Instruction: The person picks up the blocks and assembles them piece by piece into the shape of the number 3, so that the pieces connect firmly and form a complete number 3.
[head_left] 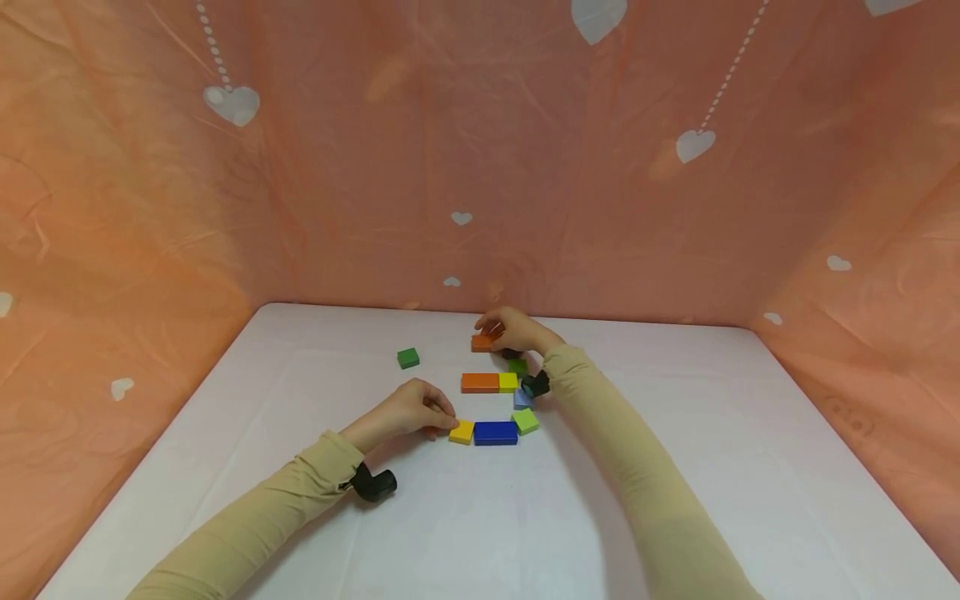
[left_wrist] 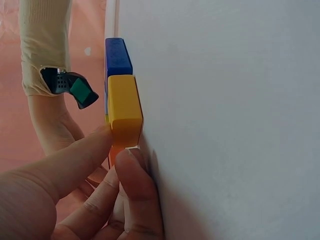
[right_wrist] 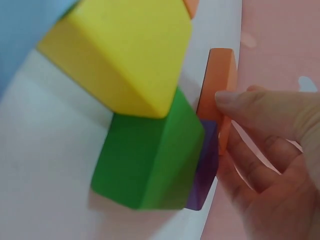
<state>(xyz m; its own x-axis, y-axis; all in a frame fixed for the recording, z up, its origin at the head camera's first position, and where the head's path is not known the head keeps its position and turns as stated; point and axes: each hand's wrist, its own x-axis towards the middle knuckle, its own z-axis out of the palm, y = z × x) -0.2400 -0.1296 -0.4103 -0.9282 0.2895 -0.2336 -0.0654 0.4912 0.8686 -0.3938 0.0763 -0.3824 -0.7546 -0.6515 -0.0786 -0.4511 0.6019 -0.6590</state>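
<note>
My left hand (head_left: 408, 410) pinches the amber-yellow block (head_left: 462, 432) at the front left of a row of blocks; in the left wrist view, fingertips touch this block (left_wrist: 126, 102). Against its right side lies a long blue block (head_left: 496, 433). At the back, my right hand (head_left: 517, 329) holds a long orange block (head_left: 482, 342); the right wrist view shows the thumb on the near face of this orange block (right_wrist: 212, 85), fingers behind it. A purple block (right_wrist: 202, 170) stands at its end, beside a green block (right_wrist: 145, 155). My right hand mostly hides the purple block in the head view.
Between the hands lie another orange block (head_left: 480, 383) and a yellow block (head_left: 507, 382), end to end. A light blue block (head_left: 522, 400) and a lime block (head_left: 525, 421) lie along the right side. One dark green block (head_left: 408, 358) sits apart, back left on the white table (head_left: 675, 467).
</note>
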